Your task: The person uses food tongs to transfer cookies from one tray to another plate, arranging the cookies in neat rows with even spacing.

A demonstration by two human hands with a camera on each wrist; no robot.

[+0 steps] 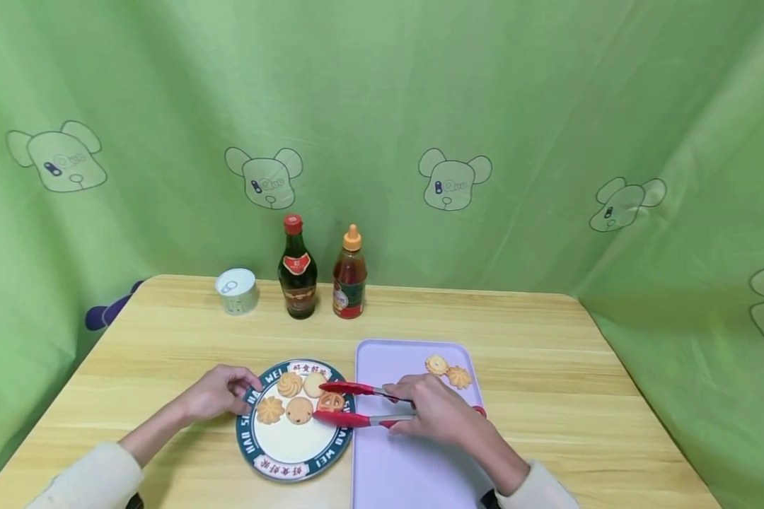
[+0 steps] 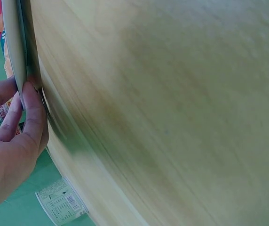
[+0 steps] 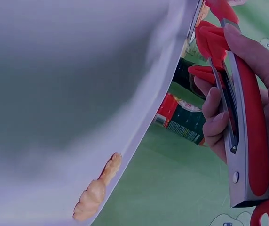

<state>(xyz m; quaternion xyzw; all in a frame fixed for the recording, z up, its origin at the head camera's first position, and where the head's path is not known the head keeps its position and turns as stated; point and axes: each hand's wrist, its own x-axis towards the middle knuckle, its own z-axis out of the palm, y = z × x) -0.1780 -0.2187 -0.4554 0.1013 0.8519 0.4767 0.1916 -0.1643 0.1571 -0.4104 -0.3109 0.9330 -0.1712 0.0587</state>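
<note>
Tongs (image 1: pixel 349 419) are gripped in the right hand (image 1: pixel 434 408), thumb laid along one handle and fingers curled round the other; red tips are parted, nothing clamped between them that can be made out. A pretzel cookie (image 1: pixel 330 402) is framed by the tips, at the right side of the plate (image 1: pixel 289 445); whether it is touched cannot be told. Rim of the plate is pinched at its upper left by the left hand (image 1: pixel 223 390), thumb on one face and fingertips on the other, probably so that sliding is prevented. Handles seem to be held partway along so that the spread can be controlled by a squeeze.

Four more cookies are grouped on the plate's upper half: swirl cookie (image 1: pixel 289 384), round cookie (image 1: pixel 315 385), flower cookie (image 1: pixel 270 410), face cookie (image 1: pixel 299 411). Two cookies (image 1: pixel 448 372) are set together by the far right corner of the tray (image 1: pixel 414 470), whose left edge is met by the plate.

Right wrist is held over the tray, forearm slanted in from the near side, tongs pointed left. Left forearm is angled in over the desk's (image 1: pixel 535 367) left part, fingers bent at the rim.
</note>
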